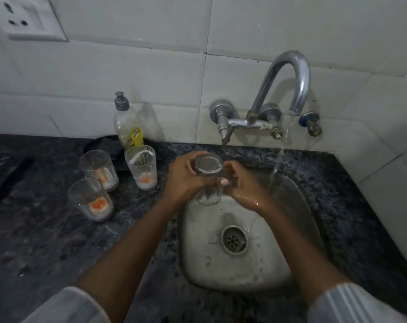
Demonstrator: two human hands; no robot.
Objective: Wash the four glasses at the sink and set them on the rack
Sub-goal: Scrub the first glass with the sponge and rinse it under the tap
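Observation:
Over the steel sink [221, 273] I hold a clear glass [208, 194] upright. My left hand [186, 178] wraps around its left side. My right hand [242, 190], wet, presses against its right side with the fingers curled at the rim. Three more glasses stand on the dark counter to the left, each with white and orange residue at the bottom: one at the back left [99, 169], one in front [90, 199], one nearest the sink [142, 166]. Water runs from the tap [288, 82] into the sink's right side, beside my right hand.
A dish-soap bottle [128, 122] stands behind the glasses at the tiled wall, next to a dark round dish [104, 145]. The drain [234, 240] sits mid-sink. A wall socket [23, 17] is at the top left. No rack is in view.

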